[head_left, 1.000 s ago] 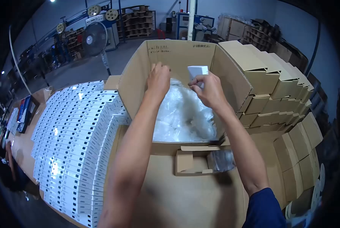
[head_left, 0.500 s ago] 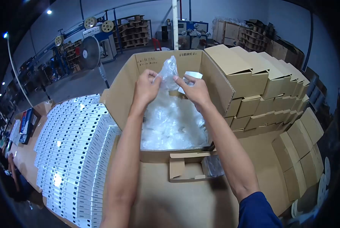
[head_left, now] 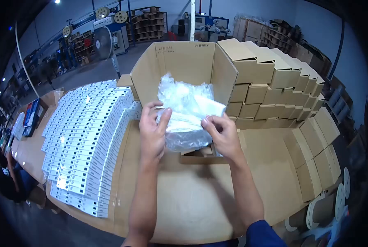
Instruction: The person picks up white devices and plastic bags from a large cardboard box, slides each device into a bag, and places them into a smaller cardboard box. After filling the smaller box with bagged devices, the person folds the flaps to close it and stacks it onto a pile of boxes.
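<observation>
A clear plastic bag (head_left: 187, 140) is stretched between my two hands, its upper part bunched into bright white folds. The fingers of my left hand (head_left: 153, 128) are closed on its left edge, thumb on top. On the other side my right hand (head_left: 223, 133) pinches the right edge between thumb and fingers. Behind the hands, more crumpled clear plastic (head_left: 186, 92) lies in the large open carton (head_left: 184, 61). Below the bag sits a small open cardboard box (head_left: 206, 159), partly hidden by the bag and my right hand.
Stacked white flat boxes (head_left: 87, 136) fill the left of the cardboard-covered table (head_left: 175, 206). Brown cartons (head_left: 270, 88) are piled at the right, with more cartons (head_left: 313, 154) nearer the right edge. A fan (head_left: 103, 43) stands behind. Spools (head_left: 339, 201) sit lower right.
Both hands have come down and nearer, bringing the plastic from above the large carton to over the small box. The bag now spreads wider between them. The camera view has shifted slightly.
</observation>
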